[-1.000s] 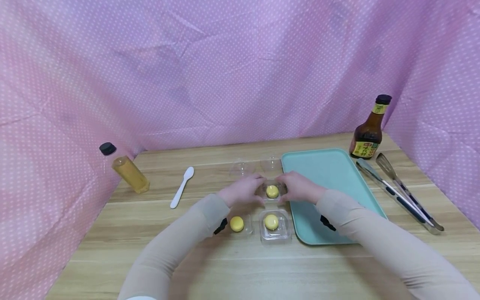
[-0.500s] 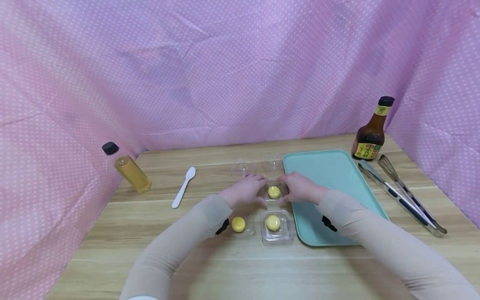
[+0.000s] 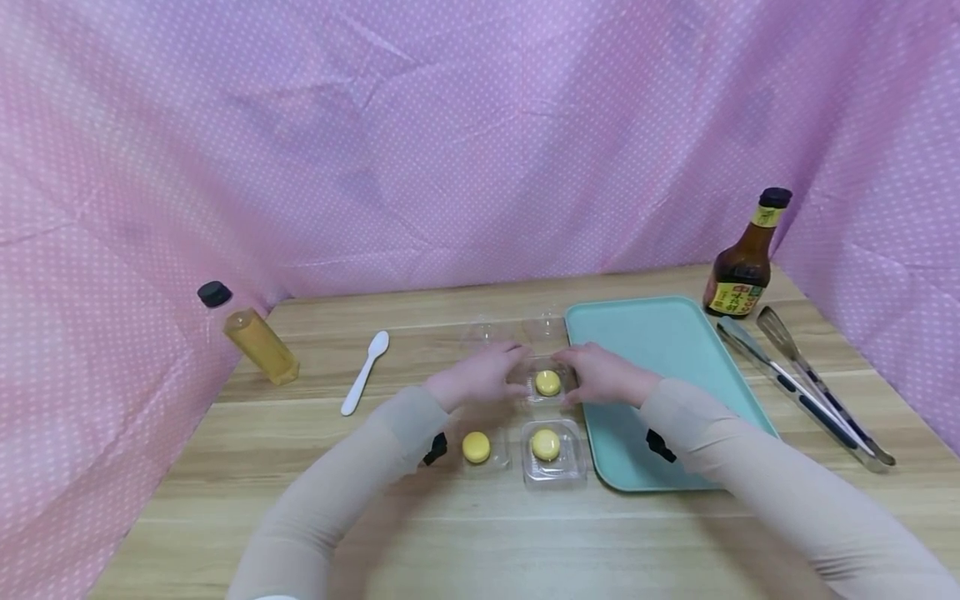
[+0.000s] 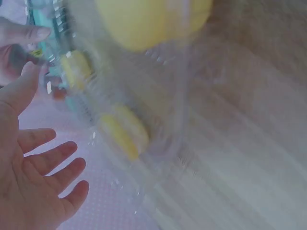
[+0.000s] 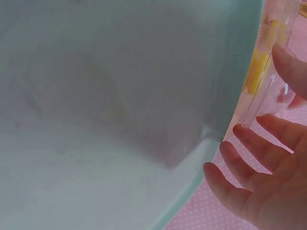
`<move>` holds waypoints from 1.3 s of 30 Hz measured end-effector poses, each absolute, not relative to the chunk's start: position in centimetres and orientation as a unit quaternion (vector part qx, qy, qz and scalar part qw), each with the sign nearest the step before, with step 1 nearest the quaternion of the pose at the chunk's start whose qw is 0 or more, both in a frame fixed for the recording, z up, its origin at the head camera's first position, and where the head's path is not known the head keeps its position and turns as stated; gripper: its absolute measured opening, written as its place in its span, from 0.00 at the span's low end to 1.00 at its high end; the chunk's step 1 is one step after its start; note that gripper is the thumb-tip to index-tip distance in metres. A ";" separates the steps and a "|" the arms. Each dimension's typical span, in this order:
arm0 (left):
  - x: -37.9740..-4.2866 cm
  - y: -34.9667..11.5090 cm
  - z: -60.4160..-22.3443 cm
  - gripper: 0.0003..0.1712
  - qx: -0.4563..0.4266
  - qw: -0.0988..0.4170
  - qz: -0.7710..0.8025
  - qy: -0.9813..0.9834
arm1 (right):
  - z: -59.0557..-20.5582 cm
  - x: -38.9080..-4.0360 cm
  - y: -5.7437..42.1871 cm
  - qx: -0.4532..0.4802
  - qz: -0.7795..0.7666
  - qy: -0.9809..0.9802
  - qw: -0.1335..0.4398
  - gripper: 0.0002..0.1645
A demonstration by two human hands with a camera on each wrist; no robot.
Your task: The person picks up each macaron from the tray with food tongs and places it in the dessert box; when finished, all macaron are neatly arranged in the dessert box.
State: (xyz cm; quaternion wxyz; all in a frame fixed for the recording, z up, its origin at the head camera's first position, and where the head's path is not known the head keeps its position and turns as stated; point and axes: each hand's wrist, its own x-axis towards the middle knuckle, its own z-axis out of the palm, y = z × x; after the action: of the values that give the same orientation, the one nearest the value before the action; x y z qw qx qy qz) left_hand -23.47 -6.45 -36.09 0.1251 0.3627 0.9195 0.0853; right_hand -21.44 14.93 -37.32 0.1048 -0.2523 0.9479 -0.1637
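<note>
In the head view, a clear plastic box holding a yellow macaron (image 3: pixel 547 382) sits between my two hands. My left hand (image 3: pixel 483 375) is at its left side; the left wrist view shows those fingers spread and loosely bent, with nothing in the palm. At the box's right side is my right hand (image 3: pixel 603 375), thumb and fingers apart, fingertips right at the clear plastic box (image 5: pixel 256 91) in the right wrist view. Nearer to me stand another clear box (image 3: pixel 555 475) with a macaron (image 3: pixel 545 445) and, left of it, one more yellow macaron (image 3: pixel 476 447) in clear plastic.
Beside the boxes lies a teal tray (image 3: pixel 652 325), under my right forearm. Tongs (image 3: pixel 806 400) and a brown sauce bottle (image 3: pixel 738 271) are further right. A white spoon (image 3: pixel 365 373) and a bottle of amber liquid (image 3: pixel 258 343) are on the left. Pink dotted cloth (image 3: pixel 450 150) hangs behind.
My left hand has drawn slightly left from the box between my hands. The right hand stays at its right side, and the box keeps its place.
</note>
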 end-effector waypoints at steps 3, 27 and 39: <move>-23.5 -7.1 -35.6 0.42 0.368 0.095 0.083 0.921 | -37.3 -21.4 14.9 -0.252 -0.164 0.947 0.110 0.43; -25.6 -12.6 -35.4 0.32 0.325 0.043 0.044 0.944 | -37.2 -20.5 15.9 -0.275 -0.182 0.941 0.081 0.42; -27.7 -13.0 -36.3 0.29 0.322 0.035 -0.012 0.946 | -37.3 -19.8 16.0 -0.299 -0.193 0.934 0.024 0.37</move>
State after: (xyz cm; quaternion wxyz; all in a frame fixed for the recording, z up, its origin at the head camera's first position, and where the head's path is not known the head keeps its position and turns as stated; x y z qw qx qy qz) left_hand -27.69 -12.96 -36.33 0.0352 0.3216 0.9461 -0.0117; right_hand -19.77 16.03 -37.35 0.0239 -0.2991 0.9343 -0.1925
